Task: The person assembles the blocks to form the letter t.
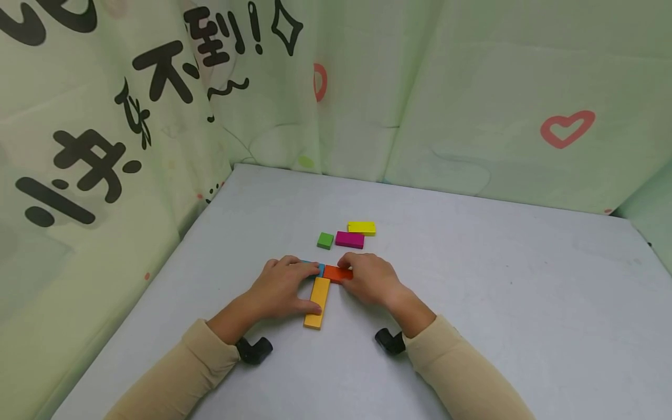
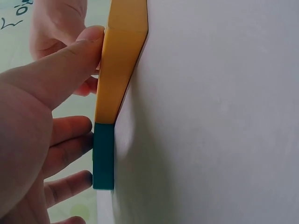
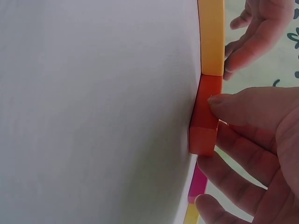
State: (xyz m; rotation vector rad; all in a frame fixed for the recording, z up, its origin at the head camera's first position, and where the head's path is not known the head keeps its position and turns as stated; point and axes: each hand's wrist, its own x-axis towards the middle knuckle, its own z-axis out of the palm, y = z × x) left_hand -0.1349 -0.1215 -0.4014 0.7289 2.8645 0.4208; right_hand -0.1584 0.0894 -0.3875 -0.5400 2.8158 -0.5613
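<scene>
My left hand (image 1: pixel 280 287) spans two blocks lying flat on the table. Its fingertips touch a blue block (image 2: pixel 103 156), while the thumb rests on a long yellow-orange block (image 1: pixel 317 303). With thumb and fingers my right hand (image 1: pixel 371 279) pinches a short orange-red block (image 1: pixel 337 273). Blue and orange-red lie end to end, and the yellow-orange block runs from where they meet toward me, forming a T. In the head view the left fingers hide part of the blue block.
Beyond the hands lie a small green block (image 1: pixel 325 240), a magenta block (image 1: pixel 350 240) and a yellow block (image 1: pixel 361 228). All stand on a white table (image 1: pixel 472 291). A printed pale green curtain (image 1: pixel 462 116) hangs along its left and far edges.
</scene>
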